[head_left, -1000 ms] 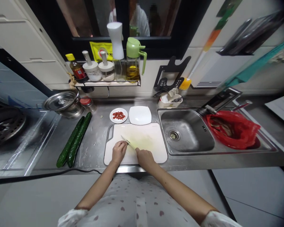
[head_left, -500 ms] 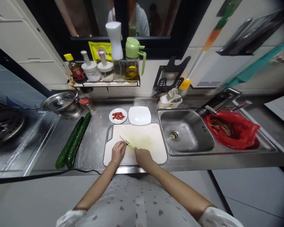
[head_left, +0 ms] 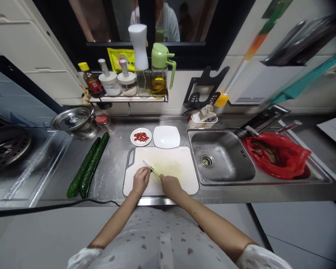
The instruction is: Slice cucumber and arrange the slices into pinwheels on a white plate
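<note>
Over the white cutting board [head_left: 184,179], my right hand [head_left: 171,187] is closed around the handle of a knife [head_left: 147,163]. The blade points away to the upper left, just beside the fingertips of my left hand [head_left: 141,180]. Those fingers are curled and pressed down on the board; what lies under them, if anything, is hidden. Pale green wet stains mark the board's middle. Behind the board stand a small white plate of chopped red pieces [head_left: 141,137] and a white square plate [head_left: 166,136].
Two cucumbers [head_left: 93,164] lie to the left, near a lidded steel pot [head_left: 75,123] and a red-capped jar [head_left: 104,122]. On the right is a sink [head_left: 224,160], with a red plastic bag [head_left: 280,157] beyond it. A rack of condiment bottles [head_left: 128,98] hangs at the back.
The whole view has shifted slightly, so everything sits a little further right. Both hands and the knife keep almost the same place on the board.
</note>
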A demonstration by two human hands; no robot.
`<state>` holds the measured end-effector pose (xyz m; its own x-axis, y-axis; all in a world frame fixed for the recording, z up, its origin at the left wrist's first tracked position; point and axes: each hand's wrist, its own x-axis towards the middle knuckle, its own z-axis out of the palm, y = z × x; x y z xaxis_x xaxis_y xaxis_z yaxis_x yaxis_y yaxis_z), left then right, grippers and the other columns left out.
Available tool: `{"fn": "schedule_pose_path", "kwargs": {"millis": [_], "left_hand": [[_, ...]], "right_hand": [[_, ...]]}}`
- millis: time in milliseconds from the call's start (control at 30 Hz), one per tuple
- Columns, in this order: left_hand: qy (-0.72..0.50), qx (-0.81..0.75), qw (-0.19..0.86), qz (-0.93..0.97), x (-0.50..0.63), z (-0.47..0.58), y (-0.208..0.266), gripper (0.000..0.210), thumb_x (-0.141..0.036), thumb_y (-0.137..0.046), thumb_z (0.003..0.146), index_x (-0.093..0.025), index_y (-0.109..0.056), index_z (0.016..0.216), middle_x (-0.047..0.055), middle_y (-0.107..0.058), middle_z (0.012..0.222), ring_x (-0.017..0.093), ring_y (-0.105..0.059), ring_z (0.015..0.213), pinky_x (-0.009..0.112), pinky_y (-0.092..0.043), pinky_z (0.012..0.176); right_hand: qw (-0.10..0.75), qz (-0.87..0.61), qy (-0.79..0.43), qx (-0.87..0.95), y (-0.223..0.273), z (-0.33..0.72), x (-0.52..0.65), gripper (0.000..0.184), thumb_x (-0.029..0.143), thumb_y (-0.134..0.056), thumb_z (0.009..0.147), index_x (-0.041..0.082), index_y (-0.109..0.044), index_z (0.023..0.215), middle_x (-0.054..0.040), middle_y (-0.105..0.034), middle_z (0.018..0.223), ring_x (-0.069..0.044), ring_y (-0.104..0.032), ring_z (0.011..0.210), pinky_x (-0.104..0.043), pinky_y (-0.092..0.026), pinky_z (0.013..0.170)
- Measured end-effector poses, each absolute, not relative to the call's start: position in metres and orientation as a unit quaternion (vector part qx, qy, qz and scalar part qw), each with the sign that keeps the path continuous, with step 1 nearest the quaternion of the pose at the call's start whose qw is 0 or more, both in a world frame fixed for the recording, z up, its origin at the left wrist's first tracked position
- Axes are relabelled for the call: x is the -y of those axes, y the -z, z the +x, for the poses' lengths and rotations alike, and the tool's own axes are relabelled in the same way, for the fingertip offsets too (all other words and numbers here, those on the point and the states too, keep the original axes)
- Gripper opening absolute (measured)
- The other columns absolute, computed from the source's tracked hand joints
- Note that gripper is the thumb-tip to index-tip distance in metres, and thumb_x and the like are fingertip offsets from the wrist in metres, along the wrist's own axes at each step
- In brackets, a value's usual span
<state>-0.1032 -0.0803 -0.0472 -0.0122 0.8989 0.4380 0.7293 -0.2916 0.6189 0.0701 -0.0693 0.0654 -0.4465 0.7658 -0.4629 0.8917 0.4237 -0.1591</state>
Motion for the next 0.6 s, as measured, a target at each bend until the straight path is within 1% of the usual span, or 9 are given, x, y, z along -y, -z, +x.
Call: {"fn": "schedule_pose_path", "kwargs": {"millis": [267, 600], "left_hand": [[-0.399, -0.588, 0.114, 0.695, 0.0788, -0.1037, 0.0474, 0.021, -0.024, -0.046, 0.093, -0.020, -0.066, 0.087, 0.006, -0.067, 0.090, 0.016, -0.061, 0.085, 0.031, -0.050, 0.079], [-0.408, -0.582, 0.119, 0.694, 0.0784, -0.1035, 0.0466, 0.019, -0.023, -0.047, 0.093, -0.021, -0.065, 0.088, 0.007, -0.068, 0.093, 0.018, -0.062, 0.089, 0.033, -0.051, 0.080]], "right_hand": [[0.141, 0.499, 0.184, -0.835, -0.0599, 0.0621, 0.0624, 0.026, 0.008, -0.036, 0.090, 0.015, -0.055, 0.106, -0.0129, -0.070, 0.092, -0.022, -0.066, 0.095, -0.030, -0.047, 0.077], [0.162, 0.493, 0.201, -0.831, -0.0629, 0.0687, 0.0602, 0.027, 0.009, -0.038, 0.089, 0.015, -0.056, 0.108, -0.0125, -0.069, 0.095, -0.023, -0.066, 0.095, -0.030, -0.046, 0.077]]}}
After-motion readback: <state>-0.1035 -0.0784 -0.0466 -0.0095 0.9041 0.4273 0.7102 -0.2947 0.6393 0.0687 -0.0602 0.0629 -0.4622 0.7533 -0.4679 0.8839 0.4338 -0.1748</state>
